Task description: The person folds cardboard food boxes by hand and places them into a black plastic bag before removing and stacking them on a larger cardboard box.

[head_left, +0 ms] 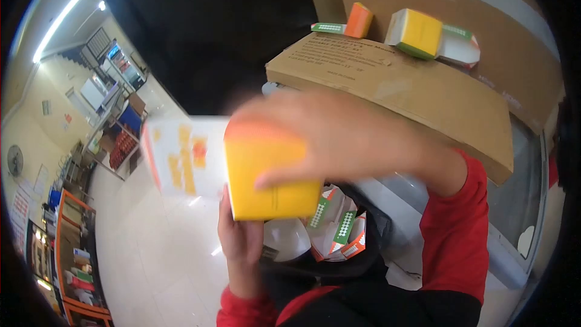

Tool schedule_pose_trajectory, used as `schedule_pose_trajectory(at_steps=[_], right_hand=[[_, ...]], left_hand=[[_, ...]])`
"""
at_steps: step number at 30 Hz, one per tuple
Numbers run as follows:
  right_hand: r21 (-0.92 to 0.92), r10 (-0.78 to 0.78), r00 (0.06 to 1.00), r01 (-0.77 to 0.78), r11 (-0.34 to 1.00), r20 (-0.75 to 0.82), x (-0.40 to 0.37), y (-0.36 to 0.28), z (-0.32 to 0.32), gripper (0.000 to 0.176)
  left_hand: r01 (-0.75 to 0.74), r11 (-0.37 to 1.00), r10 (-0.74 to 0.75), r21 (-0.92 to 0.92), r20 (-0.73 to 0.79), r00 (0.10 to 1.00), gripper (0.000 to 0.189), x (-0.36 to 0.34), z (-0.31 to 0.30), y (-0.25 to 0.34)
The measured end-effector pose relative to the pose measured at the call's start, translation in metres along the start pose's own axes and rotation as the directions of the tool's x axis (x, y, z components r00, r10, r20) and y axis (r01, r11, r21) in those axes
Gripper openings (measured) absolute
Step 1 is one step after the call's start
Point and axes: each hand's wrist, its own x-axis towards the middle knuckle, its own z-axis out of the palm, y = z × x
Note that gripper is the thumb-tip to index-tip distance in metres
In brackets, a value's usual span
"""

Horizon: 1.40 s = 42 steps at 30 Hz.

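A yellow cardboard food box with an orange edge is held up in front of me, its white printed flap stretched out to the left. My right hand, blurred, wraps over the top of the box with its thumb on the yellow face. From below, my left hand grips the box, most of its fingers hidden behind it. In a black bag or bin under my hands lie several folded cartons, green, white and orange, beside a white curved piece.
On a flat brown cardboard carton stand an orange box and a yellow-and-green box, both with flaps out. A larger brown carton rises behind. Shiny floor tiles and an orange-framed shelf are to the left.
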Motion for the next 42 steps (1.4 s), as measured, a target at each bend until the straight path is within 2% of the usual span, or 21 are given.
schedule_pose_trajectory(at_steps=[1,2,3,4,5,8,9,11,13,15,17,19,21,24,27,31,34,37,38,40,42], right_hand=[[-0.036,0.034,0.998,-0.036,0.999,-0.054,0.002,0.014,-0.018,0.057],[-0.101,0.194,0.981,-0.195,0.976,-0.013,0.001,0.009,-0.049,0.048],[-0.047,0.225,0.97,-0.229,0.972,-0.089,0.001,0.028,-0.063,0.048],[-0.084,0.257,0.954,-0.272,0.959,-0.156,-0.002,0.042,-0.079,0.05],[-0.08,0.353,0.924,-0.367,0.927,-0.149,-0.008,0.05,-0.096,0.048],[-0.157,0.445,0.881,-0.468,0.87,-0.16,-0.029,0.119,-0.118,0.057],[-0.163,0.537,0.838,-0.546,0.822,-0.099,-0.037,0.152,-0.121,0.061],[-0.207,0.691,0.723,-0.674,0.709,0.014,-0.059,0.201,-0.117,0.071],[-0.242,0.766,0.641,-0.738,0.631,0.043,-0.071,0.214,-0.12,0.076],[-0.243,0.797,0.603,-0.768,0.592,0.033,-0.073,0.218,-0.116,0.075],[-0.224,0.809,0.586,-0.784,0.579,0.042,-0.072,0.217,-0.115,0.068],[-0.213,0.8,0.596,-0.775,0.595,0.065,-0.071,0.225,-0.113,0.067],[-0.191,0.758,0.65,-0.753,0.63,-0.062,-0.072,0.225,-0.107,0.056],[-0.286,0.701,0.667,-0.743,0.604,-0.252,-0.066,0.215,-0.101,0.041],[-0.284,0.664,0.719,-0.693,0.663,-0.204,-0.059,0.217,-0.097,0.033],[-0.344,0.712,0.692,-0.701,0.624,-0.12,-0.043,0.207,-0.089,0.027],[-0.476,0.688,0.725,-0.622,0.622,-0.047,-0.039,0.216,-0.076,0.029],[-0.411,0.658,0.74,-0.648,0.642,-0.139,-0.037,0.211,-0.082,0.036],[-0.299,0.618,0.742,-0.67,0.679,-0.259,-0.04,0.204,-0.088,0.041],[-0.315,0.626,0.706,-0.708,0.632,-0.33,-0.037,0.185,-0.095,0.047],[-0.344,0.69,0.657,-0.751,0.564,-0.303,-0.039,0.189,-0.091,0.058]], left_hand=[[0.022,0.995,-0.021,0.102,-0.015,1.0,0.035,0.018,0.018,-0.006],[0.033,0.976,-0.04,0.217,0.027,0.999,0.034,0.036,0.034,-0.015],[0.037,0.945,-0.062,0.326,0.066,0.996,0.034,0.053,0.048,-0.025],[-0.036,0.71,-0.091,0.703,0.142,0.986,0.035,0.073,0.051,-0.036],[-0.144,0.341,-0.146,0.929,0.204,0.968,0.037,0.095,0.051,-0.051],[0.111,0.632,-0.288,0.767,0.1,0.952,0.037,0.14,0.064,-0.105],[0.117,0.477,-0.336,0.871,0.057,0.94,0.041,0.156,0.05,-0.122],[0.197,0.429,-0.489,0.882,0.044,0.871,0.043,0.159,0.057,-0.128],[-0.019,0.306,-0.567,0.952,0.198,0.799,0.045,0.171,0.052,-0.108],[-0.095,0.189,-0.404,0.977,0.166,0.9,0.045,0.177,0.059,-0.085],[-0.304,0.223,-0.193,0.926,0.348,0.918,0.042,0.191,0.079,-0.074],[-0.518,0.155,-0.174,0.841,0.539,0.824,0.032,0.204,0.105,-0.084],[-0.678,0.151,-0.224,0.719,0.693,0.685,0.03,0.219,0.112,-0.103],[-0.727,-0.272,-0.286,0.631,0.668,0.687,0.033,0.247,0.081,-0.141],[-0.826,-0.254,-0.446,0.503,0.697,0.561,0.044,0.248,0.066,-0.133],[-0.797,-0.368,-0.431,0.479,0.672,0.603,0.059,0.24,0.057,-0.102],[-0.833,-0.402,-0.399,0.382,0.745,0.534,0.049,0.245,0.049,-0.09],[-0.836,-0.449,-0.267,0.316,0.845,0.463,0.047,0.256,0.052,-0.099],[-0.832,-0.452,-0.234,0.32,0.858,0.457,0.048,0.257,0.055,-0.107],[-0.824,-0.459,-0.158,0.332,0.883,0.443,0.051,0.256,0.061,-0.125],[-0.833,-0.416,-0.274,0.366,0.823,0.498,0.052,0.251,0.069,-0.137]])
